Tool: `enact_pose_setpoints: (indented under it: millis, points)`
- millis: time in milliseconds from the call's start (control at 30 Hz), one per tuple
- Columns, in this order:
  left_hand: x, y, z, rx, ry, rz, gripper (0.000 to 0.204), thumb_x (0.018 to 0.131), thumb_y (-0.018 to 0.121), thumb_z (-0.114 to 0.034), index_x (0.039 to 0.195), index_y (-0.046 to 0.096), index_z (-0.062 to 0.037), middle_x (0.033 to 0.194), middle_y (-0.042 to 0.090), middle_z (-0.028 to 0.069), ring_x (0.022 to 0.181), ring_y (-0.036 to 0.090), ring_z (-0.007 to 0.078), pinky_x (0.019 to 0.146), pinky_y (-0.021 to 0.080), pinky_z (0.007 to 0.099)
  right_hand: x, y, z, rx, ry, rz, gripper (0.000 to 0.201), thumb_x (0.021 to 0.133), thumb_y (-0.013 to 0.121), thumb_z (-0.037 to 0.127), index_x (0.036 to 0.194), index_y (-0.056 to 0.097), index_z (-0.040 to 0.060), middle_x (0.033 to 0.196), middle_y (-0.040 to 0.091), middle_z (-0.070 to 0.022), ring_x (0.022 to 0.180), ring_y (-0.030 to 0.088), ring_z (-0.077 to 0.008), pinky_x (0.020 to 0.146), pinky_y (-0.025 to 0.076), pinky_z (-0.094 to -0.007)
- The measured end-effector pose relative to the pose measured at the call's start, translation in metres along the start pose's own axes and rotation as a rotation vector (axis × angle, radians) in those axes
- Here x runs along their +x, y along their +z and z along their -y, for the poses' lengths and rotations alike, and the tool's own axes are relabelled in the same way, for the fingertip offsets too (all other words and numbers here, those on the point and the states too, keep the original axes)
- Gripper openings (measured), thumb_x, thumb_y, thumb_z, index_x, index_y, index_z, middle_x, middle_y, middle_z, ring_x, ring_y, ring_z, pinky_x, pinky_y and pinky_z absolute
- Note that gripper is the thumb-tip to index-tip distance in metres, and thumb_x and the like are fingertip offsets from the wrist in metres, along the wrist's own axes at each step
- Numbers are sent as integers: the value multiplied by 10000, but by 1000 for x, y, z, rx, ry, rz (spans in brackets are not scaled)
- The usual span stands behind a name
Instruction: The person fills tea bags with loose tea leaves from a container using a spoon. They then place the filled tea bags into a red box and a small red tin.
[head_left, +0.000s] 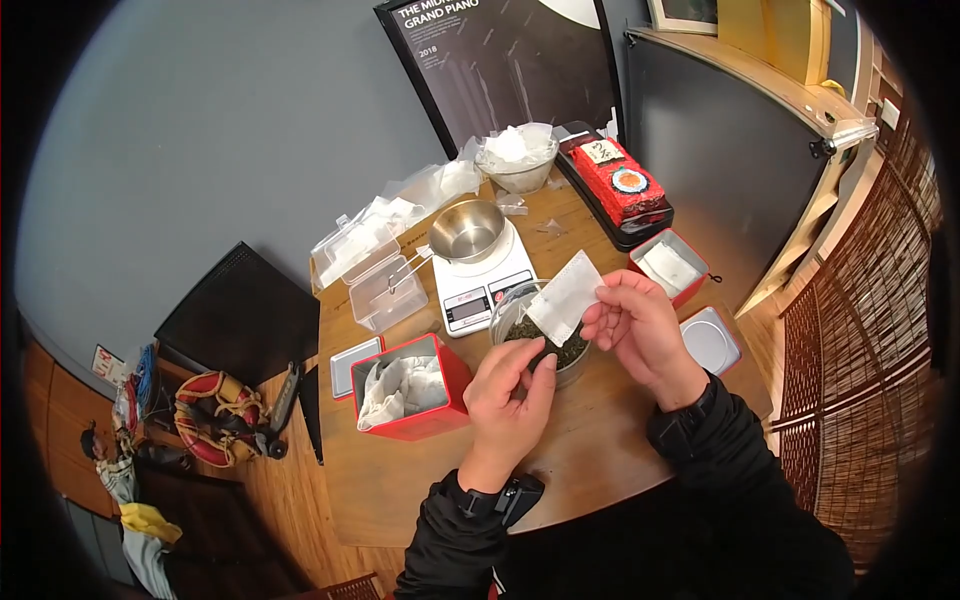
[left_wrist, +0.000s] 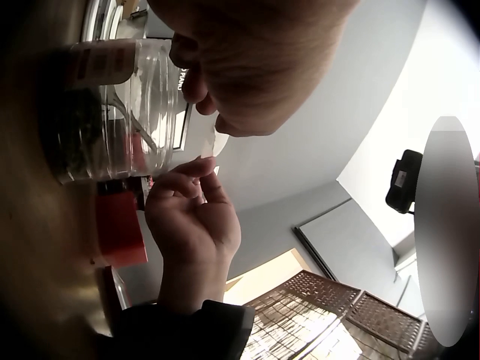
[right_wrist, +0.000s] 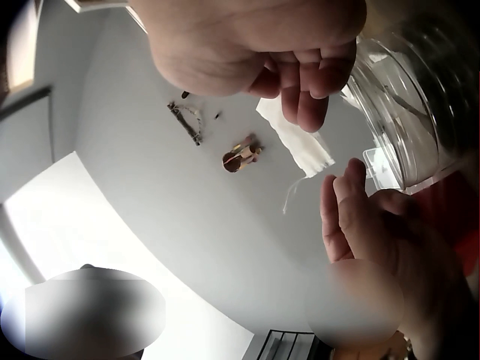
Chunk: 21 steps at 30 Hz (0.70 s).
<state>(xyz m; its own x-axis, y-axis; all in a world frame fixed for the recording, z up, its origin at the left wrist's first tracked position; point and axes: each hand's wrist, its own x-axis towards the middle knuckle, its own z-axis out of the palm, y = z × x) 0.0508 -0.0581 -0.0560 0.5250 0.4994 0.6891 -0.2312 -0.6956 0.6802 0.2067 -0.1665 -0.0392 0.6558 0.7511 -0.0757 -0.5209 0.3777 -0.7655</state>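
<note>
My right hand [head_left: 640,325] pinches a flat white tea bag [head_left: 567,298] by its side, with the thumb on top. A thin string trails from one end of the bag in the right wrist view. My left hand [head_left: 512,395] is close to the bag's lower corner, its fingers loosely bent; in the right wrist view a gap separates its fingertips from the bag [right_wrist: 296,139]. Below both hands stands a clear jar [left_wrist: 161,97] of dark dried leaves [head_left: 573,352], partly covered by bag and hands. A spoon-like utensil [left_wrist: 131,116] leans inside the jar.
A red tin [head_left: 440,417] of white bags stands at left, another red tin [head_left: 690,292] at right by a lid [head_left: 710,342]. Behind are a kitchen scale [head_left: 447,275] bearing a steel bowl [head_left: 467,232], a plastic box [head_left: 388,300], a glass bowl [head_left: 520,178] and a red package [head_left: 610,180].
</note>
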Motion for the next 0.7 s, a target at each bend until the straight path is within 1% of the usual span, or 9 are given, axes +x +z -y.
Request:
enact_pose_setpoints:
  millis: [67, 133, 567, 667, 700]
  points:
    - [0, 0, 0, 8, 6, 2, 227, 844, 742, -11, 1067, 699, -15, 972, 681, 69, 629, 528, 63, 543, 406, 199, 0, 0, -1, 3, 13, 15, 66, 951, 561, 83, 930, 608, 42, 772, 702, -106, 620, 690, -181, 486, 480, -244]
    - [0, -1, 1, 27, 15, 20, 265, 830, 750, 4, 1089, 695, 1, 971, 679, 107, 609, 552, 104, 551, 470, 231, -1, 0, -1, 6, 18, 39, 72, 954, 558, 84, 934, 609, 38, 771, 704, -107, 624, 693, -183, 486, 487, -243]
    - [1, 0, -3, 5, 14, 25, 267, 836, 740, 10, 1100, 704, -5, 989, 677, 106, 628, 587, 108, 557, 482, 232, -3, 1, -1, -63, 29, 44, 94, 957, 556, 101, 953, 616, 28, 788, 709, -112, 622, 692, -176, 474, 469, -231]
    - [1, -1, -2, 23, 48, 34, 272, 835, 736, 21, 1104, 709, -8, 991, 675, 105, 637, 600, 110, 565, 485, 229, -2, 1, -2, -87, 49, 35, 103, 956, 559, 108, 963, 620, 26, 794, 710, -113, 618, 692, -174, 469, 457, -225]
    - [1, -1, 0, 28, 82, 22, 270, 835, 736, 23, 1102, 711, -8, 991, 677, 106, 637, 598, 110, 566, 484, 227, -2, 1, -2, -94, 54, 35, 104, 955, 561, 110, 966, 622, 26, 794, 710, -113, 616, 692, -175, 465, 453, -223]
